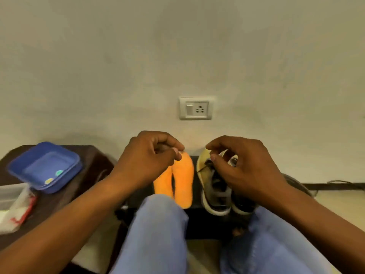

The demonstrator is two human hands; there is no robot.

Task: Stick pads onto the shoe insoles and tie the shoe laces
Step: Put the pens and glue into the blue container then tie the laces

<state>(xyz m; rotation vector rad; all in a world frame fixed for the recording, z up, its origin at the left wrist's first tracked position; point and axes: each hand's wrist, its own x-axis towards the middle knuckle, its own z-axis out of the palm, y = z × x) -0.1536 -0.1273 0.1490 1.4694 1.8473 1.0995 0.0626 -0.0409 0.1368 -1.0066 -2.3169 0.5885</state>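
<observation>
Two knees in light blue jeans (pixel 158 234) fill the foreground. Two bare forearms reach forward over them. One left hand (pixel 147 157) has its fingers curled, thumb and forefinger pressed together above the insoles; what it pinches is too small to tell. One right hand (pixel 240 167) pinches a dark lace (pixel 203 168) of the shoes. Two shoes (pixel 215 186) stand side by side on a dark low surface (pixel 195 212) against the wall. Two orange insoles (pixel 182 180) lie just left of them. One blue tray (pixel 45 167) on a brown table (pixel 92 161) holds two round pads (pixel 54 177). One wall socket (pixel 195 108) sits on the pale wall.
</observation>
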